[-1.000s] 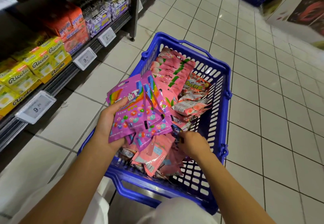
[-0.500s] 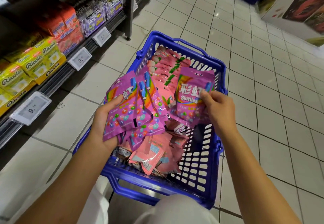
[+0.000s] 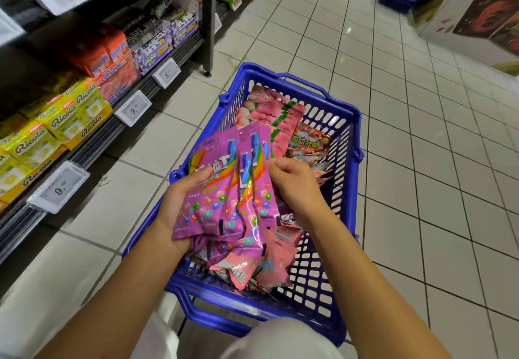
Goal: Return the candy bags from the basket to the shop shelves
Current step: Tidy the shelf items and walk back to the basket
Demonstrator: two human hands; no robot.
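Your right hand [image 3: 292, 183] has brought its purple glossy candy bag onto the fanned purple bags [image 3: 224, 190] gripped in your left hand [image 3: 179, 201], fingers pinching the stack's right edge above the blue plastic basket [image 3: 345, 139]. Bundle grows; shelving comes next.

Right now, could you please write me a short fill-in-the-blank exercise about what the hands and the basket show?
1. The left hand holds a stack of ____ candy bags.
2. The right hand grips the stack's ____ edge.
3. The basket standing on the tiled floor is ____ in colour.
4. The yellow Ricola boxes sit on the shelf to the person's ____.

Missing words: purple; right; blue; left
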